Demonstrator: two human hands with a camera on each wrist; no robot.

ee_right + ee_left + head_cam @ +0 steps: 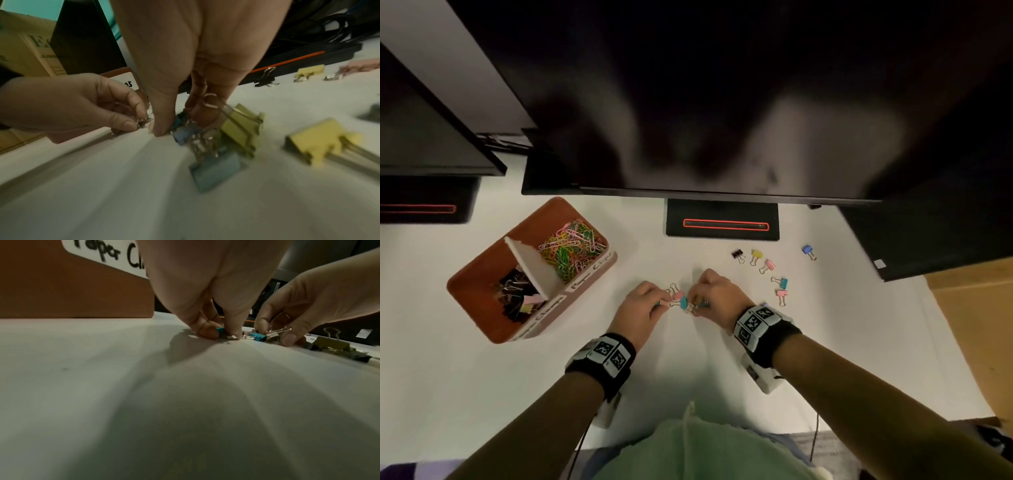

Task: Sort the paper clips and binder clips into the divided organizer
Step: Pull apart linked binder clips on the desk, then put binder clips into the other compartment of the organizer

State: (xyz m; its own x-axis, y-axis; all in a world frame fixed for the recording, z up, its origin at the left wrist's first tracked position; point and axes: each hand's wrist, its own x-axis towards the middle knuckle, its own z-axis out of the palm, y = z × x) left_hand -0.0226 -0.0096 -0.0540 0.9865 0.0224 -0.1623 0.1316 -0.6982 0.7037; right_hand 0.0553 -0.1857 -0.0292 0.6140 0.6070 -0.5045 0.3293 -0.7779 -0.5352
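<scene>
Both hands work low over a small cluster of binder clips (681,301) at the middle of the white table. My left hand (659,302) pinches a small teal binder clip (221,330) between thumb and fingers against the tabletop. My right hand (695,303) pinches the wire handles of a bunch of binder clips (205,104), with a yellow one (242,128) and a grey-blue one (216,170) lying at its fingertips. The brown divided organizer (482,274) stands to the left, holding coloured paper clips (571,246) in its far part and binder clips (517,291) in its near part.
Several loose binder clips lie right of my hands: black (737,254), yellow (756,255), pink (768,264), teal (782,282), pink (781,294), blue (807,250). A monitor stand (722,219) and dark screens overhang the table's back. A cardboard box (969,325) sits at the right.
</scene>
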